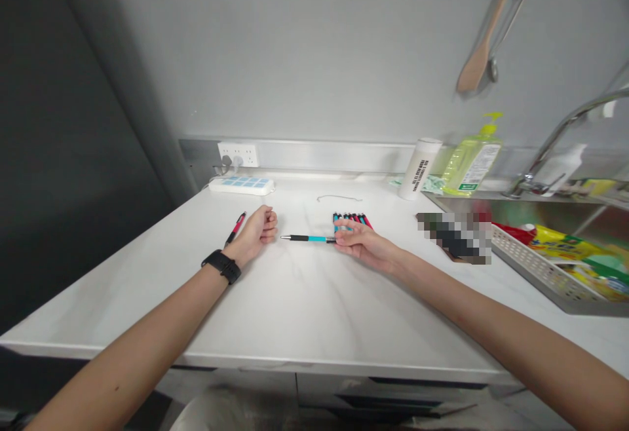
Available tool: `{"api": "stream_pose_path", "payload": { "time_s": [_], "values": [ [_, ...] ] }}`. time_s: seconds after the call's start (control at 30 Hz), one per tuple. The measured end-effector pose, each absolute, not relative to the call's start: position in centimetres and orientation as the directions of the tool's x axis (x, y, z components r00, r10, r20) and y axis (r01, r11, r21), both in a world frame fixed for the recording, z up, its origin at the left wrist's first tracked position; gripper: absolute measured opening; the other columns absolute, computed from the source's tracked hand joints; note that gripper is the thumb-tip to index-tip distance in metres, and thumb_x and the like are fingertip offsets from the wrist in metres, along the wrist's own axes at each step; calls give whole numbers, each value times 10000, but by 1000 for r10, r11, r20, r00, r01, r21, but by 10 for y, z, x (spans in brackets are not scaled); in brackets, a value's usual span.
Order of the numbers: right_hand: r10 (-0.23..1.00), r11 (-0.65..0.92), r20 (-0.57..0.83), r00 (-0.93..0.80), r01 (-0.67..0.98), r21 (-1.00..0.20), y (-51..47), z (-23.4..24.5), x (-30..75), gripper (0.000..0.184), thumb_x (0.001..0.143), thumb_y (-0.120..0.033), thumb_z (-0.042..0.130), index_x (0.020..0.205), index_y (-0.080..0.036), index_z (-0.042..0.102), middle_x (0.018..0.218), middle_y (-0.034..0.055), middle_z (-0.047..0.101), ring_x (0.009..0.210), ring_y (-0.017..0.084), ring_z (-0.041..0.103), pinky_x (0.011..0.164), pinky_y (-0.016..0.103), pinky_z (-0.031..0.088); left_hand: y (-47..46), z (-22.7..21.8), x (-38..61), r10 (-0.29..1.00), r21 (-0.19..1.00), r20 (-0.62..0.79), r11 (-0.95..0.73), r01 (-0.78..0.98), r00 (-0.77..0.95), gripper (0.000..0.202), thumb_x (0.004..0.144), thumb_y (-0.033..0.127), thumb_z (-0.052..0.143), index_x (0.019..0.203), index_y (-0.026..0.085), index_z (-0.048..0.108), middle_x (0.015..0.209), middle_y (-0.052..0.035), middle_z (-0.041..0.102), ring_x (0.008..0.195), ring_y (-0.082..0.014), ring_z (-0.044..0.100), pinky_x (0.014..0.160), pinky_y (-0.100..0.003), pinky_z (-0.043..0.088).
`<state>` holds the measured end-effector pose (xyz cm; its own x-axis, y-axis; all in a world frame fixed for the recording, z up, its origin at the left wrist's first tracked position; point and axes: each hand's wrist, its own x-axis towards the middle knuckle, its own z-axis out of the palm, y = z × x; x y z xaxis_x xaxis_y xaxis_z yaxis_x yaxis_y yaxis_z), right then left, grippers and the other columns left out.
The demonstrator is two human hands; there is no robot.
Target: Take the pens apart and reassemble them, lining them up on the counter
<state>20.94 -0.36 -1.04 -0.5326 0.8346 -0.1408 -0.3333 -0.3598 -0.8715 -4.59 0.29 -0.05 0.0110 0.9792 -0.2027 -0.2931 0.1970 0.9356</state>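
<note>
Pinching the rear end of a teal-and-black pen (307, 238), the right hand (361, 242) sits narrow, fingers drawn together around the barrel. The pen's metal tip points toward the left hand (260, 234), which is curled loosely into a fist and holds nothing, with a black watch (221, 266) on its wrist. The pen lies near the middle of the desk (147, 313), well in from the front edge and between the two hands, its tip just short of the left hand's knuckles.

A pen this slim should weigh very little and feel stiff, though its smooth barrel looks slippery. The teal middle or the dark grip near the tip seems the surest place for fingertips — a hard squeeze might crack a thin plastic body.

Just behind the right hand lies a row of pens (351, 221) side by side, partly hidden by its fingers. Beside the left hand, a red-and-black pen (236, 228) lies at a slant. Along the back edge stand a white power strip (240, 186), a thin loop of wire (339, 198), a white tumbler (419, 169) and a green bottle of soap (472, 159). Toward the right edge — a blurred dark object (455, 238), then a metal basket (540, 264) at the sink (535, 211), below a curved tap (555, 149).
</note>
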Motion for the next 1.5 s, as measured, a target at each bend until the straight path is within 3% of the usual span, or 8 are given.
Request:
{"api": "stream_pose_path", "payload": {
  "time_s": [0.3, 0.53, 0.7, 0.83, 0.97, 1.07, 1.27, 1.5],
  "values": [
    [846, -362, -158, -510, -329, -872, -4, -10, 208, 441, 605, 70, 681, 951, -170, 547, 774, -17, 669, 650, 66, 652, 667, 168, 563, 4, -5, -50, 983, 935, -182, 182, -303, 29, 279, 790, 289, 419, 546, 196, 321, 449, 98, 152, 330, -42, 113, 319, -174, 74],
    [841, -367, -149, -520, -348, -863, -4, -12, 206, 288, 702, -81, 726, 922, -162, 560, 745, 4, 676, 626, 92, 672, 611, 167, 568, 4, -3, -46, 979, 938, -201, 199, -282, 24, 288, 791, 280, 413, 536, 198, 309, 446, 98, 136, 327, -43, 108, 324, -182, 63],
    [838, -362, -122, -531, -376, -853, -3, -15, 206, 231, 706, -131, 742, 863, -152, 574, 649, -33, 620, 481, 29, 575, 493, 101, 497, 3, -3, -45, 981, 941, -191, 190, -281, 23, 272, 787, 273, 413, 545, 197, 314, 443, 96, 152, 327, -43, 110, 325, -178, 66],
    [840, -356, -119, -530, -372, -858, -4, -14, 205, 301, 673, -101, 756, 907, -162, 577, 707, -17, 645, 612, 64, 635, 594, 137, 529, 3, -3, -45, 981, 943, -191, 191, -273, 27, 261, 777, 277, 417, 550, 198, 315, 442, 98, 146, 329, -44, 108, 323, -173, 73],
    [827, -372, -150, -542, -327, -868, -7, -12, 205, 230, 720, -102, 713, 898, -153, 577, 695, -12, 645, 529, 42, 589, 521, 120, 499, 2, -1, -44, 981, 945, -195, 191, -266, 15, 258, 780, 272, 412, 551, 196, 317, 439, 98, 148, 326, -42, 108, 322, -170, 75],
    [846, -360, -151, -511, -340, -869, -8, -11, 205, 215, 741, -76, 678, 904, -161, 567, 760, 19, 676, 590, 61, 624, 545, 132, 510, 1, 0, -43, 980, 944, -197, 194, -266, 17, 258, 783, 275, 410, 553, 196, 323, 437, 99, 150, 320, -41, 113, 323, -170, 76],
    [825, -381, -139, -547, -359, -852, -6, -12, 207, 270, 708, -43, 683, 923, -163, 574, 724, -15, 647, 551, 66, 629, 570, 155, 534, 3, -3, -45, 981, 940, -194, 195, -279, 32, 253, 764, 285, 431, 554, 199, 320, 438, 100, 161, 314, -39, 120, 325, -174, 76],
    [827, -366, -136, -546, -338, -867, -8, -10, 207, 327, 671, -20, 690, 929, -175, 563, 709, -34, 634, 670, 100, 677, 690, 190, 555, 6, -6, -47, 982, 945, -179, 186, -269, 50, 263, 781, 284, 420, 550, 197, 331, 445, 99, 150, 326, -44, 109, 319, -173, 75]
  ]
}}
